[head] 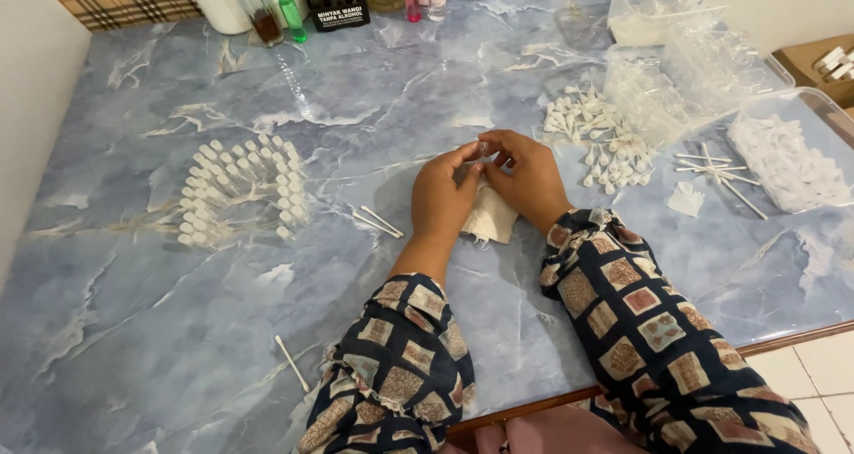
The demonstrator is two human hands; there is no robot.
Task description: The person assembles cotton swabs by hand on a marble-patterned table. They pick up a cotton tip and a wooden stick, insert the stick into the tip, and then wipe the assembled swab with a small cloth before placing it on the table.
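Note:
My left hand [442, 198] and my right hand [531, 175] meet at the middle of the blue marbled table [142, 329]. Together their fingertips pinch a tiny clear vial [483, 149]. A folded white cloth [492, 216] lies on the table under both hands. To the left stands a cluster of several small clear vials with white caps [238, 189]. Two thin white sticks [377, 222] lie just left of my left hand.
A pile of small white caps [598, 141] lies right of my hands. Clear plastic bags [685, 72] and a clear tub of white parts [787, 160] sit at the right. Coloured bottles [289, 9] line the far edge. Another white stick [291, 362] lies near the front edge.

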